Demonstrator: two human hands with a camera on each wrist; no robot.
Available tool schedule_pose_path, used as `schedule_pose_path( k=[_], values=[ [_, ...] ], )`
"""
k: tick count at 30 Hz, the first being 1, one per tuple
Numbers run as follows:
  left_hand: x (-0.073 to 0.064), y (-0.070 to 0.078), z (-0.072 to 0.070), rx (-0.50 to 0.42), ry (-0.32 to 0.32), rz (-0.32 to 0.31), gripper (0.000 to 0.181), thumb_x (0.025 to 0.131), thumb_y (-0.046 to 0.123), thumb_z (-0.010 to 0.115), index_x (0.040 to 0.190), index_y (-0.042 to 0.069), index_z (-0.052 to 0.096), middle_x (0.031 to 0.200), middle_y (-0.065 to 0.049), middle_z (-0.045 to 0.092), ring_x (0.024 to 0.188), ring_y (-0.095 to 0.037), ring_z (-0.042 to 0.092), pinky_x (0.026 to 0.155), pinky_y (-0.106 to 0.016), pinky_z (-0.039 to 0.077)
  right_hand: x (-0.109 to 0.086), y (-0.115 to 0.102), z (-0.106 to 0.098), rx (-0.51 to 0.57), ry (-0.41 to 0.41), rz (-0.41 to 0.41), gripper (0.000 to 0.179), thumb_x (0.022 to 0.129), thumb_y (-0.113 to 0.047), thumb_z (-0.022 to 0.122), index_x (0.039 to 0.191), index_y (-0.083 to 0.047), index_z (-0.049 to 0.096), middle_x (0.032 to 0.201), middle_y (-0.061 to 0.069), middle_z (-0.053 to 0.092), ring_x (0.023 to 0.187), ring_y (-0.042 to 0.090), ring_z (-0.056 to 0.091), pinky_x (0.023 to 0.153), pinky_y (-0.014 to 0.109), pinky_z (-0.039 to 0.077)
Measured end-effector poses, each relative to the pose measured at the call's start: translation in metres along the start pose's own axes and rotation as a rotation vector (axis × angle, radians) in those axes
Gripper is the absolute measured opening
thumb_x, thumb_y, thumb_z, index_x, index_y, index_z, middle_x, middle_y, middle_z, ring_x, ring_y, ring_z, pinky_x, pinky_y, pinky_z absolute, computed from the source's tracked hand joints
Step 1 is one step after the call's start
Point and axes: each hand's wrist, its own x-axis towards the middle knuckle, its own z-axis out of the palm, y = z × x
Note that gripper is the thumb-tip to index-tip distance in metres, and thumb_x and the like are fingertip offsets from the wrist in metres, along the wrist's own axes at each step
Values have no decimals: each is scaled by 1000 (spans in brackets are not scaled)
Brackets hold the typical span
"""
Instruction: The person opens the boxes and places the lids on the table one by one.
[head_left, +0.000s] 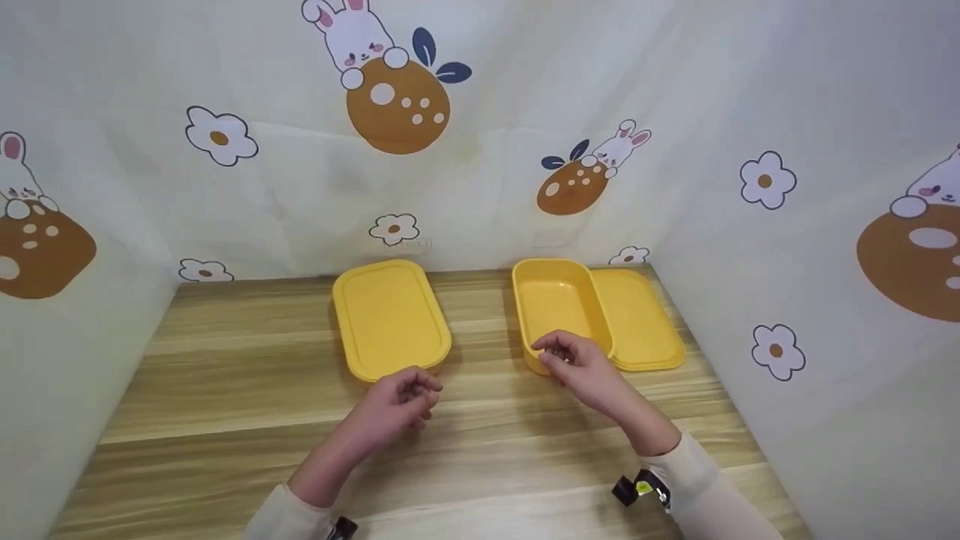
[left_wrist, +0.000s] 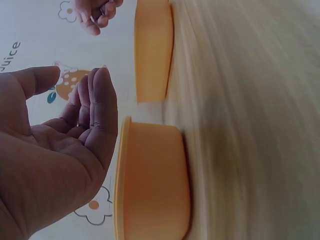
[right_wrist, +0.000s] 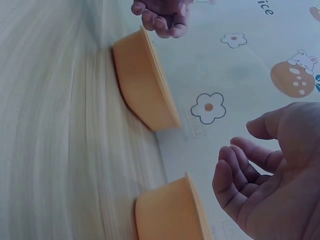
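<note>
Two yellow plastic food containers stand on the wooden table. The left container (head_left: 391, 319) has its lid on. The right container (head_left: 559, 300) is uncovered, and its inside looks bare. A flat yellow lid (head_left: 641, 322) lies against that container's right side. My left hand (head_left: 394, 409) hovers by the near edge of the covered container, fingers loosely curled and holding nothing. Over the near rim of the uncovered container hangs my right hand (head_left: 581, 367), its fingers relaxed with nothing between them. Both wrist views show a gap between thumb and fingers.
A pale cloth (head_left: 480, 165) printed with rabbits and flowers rises behind the table and along both sides. The wooden tabletop (head_left: 225, 420) spreads left of and in front of the containers. A small black device (head_left: 641, 487) is strapped at the right wrist.
</note>
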Motion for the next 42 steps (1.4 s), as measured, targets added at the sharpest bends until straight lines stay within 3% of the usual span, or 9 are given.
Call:
schedule_pose_path(
  k=[7,11,16,21,27,30,35,42],
  values=[
    [-7,-7,-6,-32,26,12,23,109,10,67,123,-8,66,107,-11,67,90,-24,67,80,-39,62,1,2,8,10,-8,-22,13,108,-5,69,119,0,75,89,3,62,73,16,58,62,23,50],
    [-9,-7,-15,-41,42,23,22,109,10,67,123,-7,66,106,-11,67,92,-25,67,80,-38,62,0,-2,13,39,-22,-38,19,108,-5,69,126,0,70,90,4,62,74,19,60,62,27,53],
    [-10,0,-37,-18,146,19,23,109,11,68,123,-7,65,105,-15,66,91,-26,65,77,-34,60,3,-9,28,63,-69,-31,33,108,-6,69,140,-2,62,100,7,63,83,26,68,69,38,61],
    [-5,8,-64,-52,286,8,24,111,10,66,126,-8,64,109,-15,64,94,-26,65,78,-31,59,11,-15,47,61,-118,-29,37,107,-5,69,143,0,60,106,10,65,92,26,68,77,46,64],
    [11,10,-97,-55,407,-27,30,113,17,64,130,-7,63,116,-15,64,97,-20,64,82,-31,61,31,-17,67,27,-133,-15,38,106,-9,70,142,1,60,107,9,67,91,17,66,75,34,61],
    [23,7,-112,-56,455,-55,32,113,19,64,132,-7,63,119,-14,64,100,-19,64,85,-29,62,41,-17,73,30,-130,10,37,107,-11,69,141,1,60,107,9,68,91,17,66,78,37,63],
    [44,-3,-133,-23,535,-68,35,113,21,61,135,-7,62,121,-15,65,105,-21,64,87,-25,60,54,-15,83,98,-112,94,41,110,-17,70,143,2,58,111,10,67,94,20,69,86,50,64],
    [76,-21,-151,18,594,-125,51,113,31,57,152,-3,53,141,-19,56,126,-32,56,105,-39,50,74,-11,105,258,-64,194,48,108,-14,67,147,10,53,113,10,63,96,29,67,86,43,60]
  ],
)
